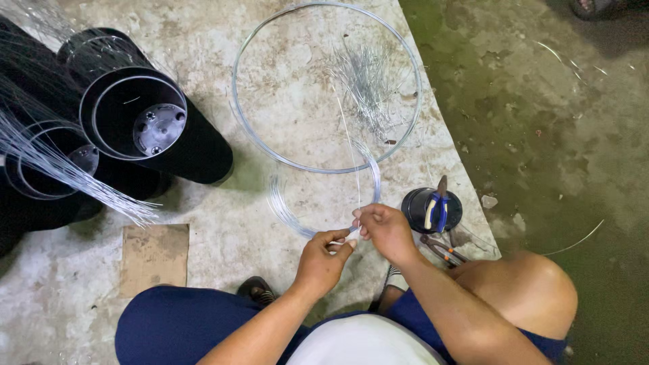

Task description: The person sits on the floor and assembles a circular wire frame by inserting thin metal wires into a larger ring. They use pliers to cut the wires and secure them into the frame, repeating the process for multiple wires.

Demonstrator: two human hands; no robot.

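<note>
My left hand (323,258) and my right hand (383,228) meet at the near edge of a small silvery wire ring (280,208) lying on the concrete floor. Both pinch the ring's wire where its ends come together. A thin straight wire (349,152) runs up from my right fingers toward a loose pile of short wire pieces (368,84). That pile lies inside a large wire hoop (236,111) farther away.
Black plastic pots (196,152) lie stacked on their sides at the left, with a bundle of long wires (61,169) across them. A cardboard piece (154,257) lies near my left knee. Blue-handled pliers (436,208) rest on a black round container (414,206); another tool (443,251) lies beside it.
</note>
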